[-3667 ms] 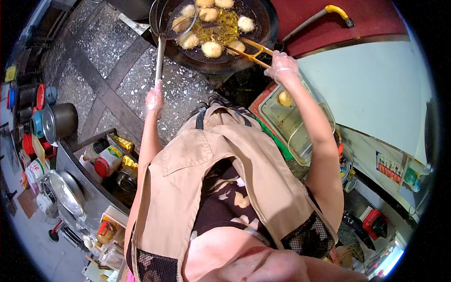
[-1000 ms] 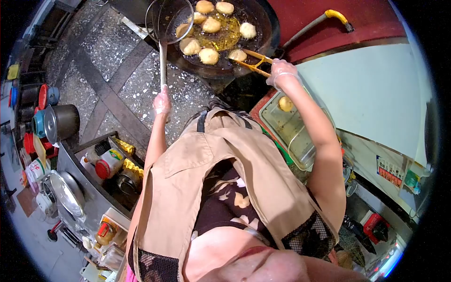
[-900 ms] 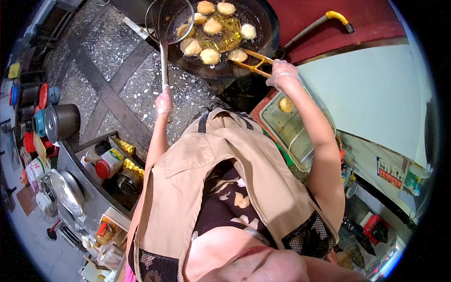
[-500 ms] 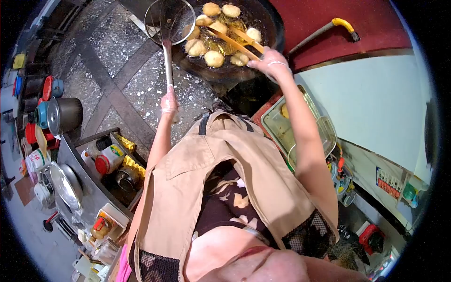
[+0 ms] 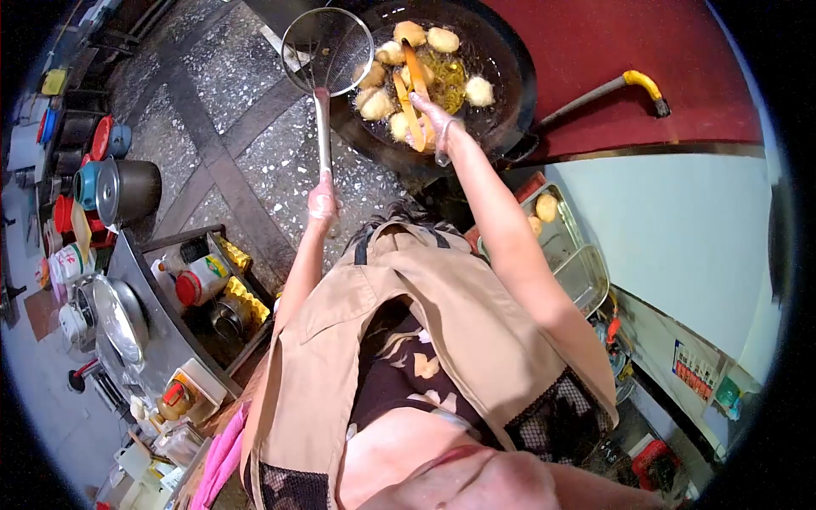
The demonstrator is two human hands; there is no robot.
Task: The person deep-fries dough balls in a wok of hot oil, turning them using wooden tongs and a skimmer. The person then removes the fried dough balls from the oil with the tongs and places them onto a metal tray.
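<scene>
My left hand, in a clear plastic glove, is closed around the long handle of a wire mesh skimmer. The skimmer's round basket is held at the left rim of a dark wok. Hot-looking oil fills the wok, with several pale golden fried dough balls in it. Over the wok's near side, my gloved right hand grips flat wooden tongs. Their tips are among the dough balls on the left; whether they pinch one I cannot tell.
Right of my body stands a rectangular tray with a few fried balls. A yellow-ended curved handle lies by the red panel. At left are a metal-topped table with bowls and jars, and a large lidded pot.
My right hand has moved left and nearer to me over the wok, turning the tongs more upright. The skimmer stays in my left hand. The whole view has shifted slightly.
</scene>
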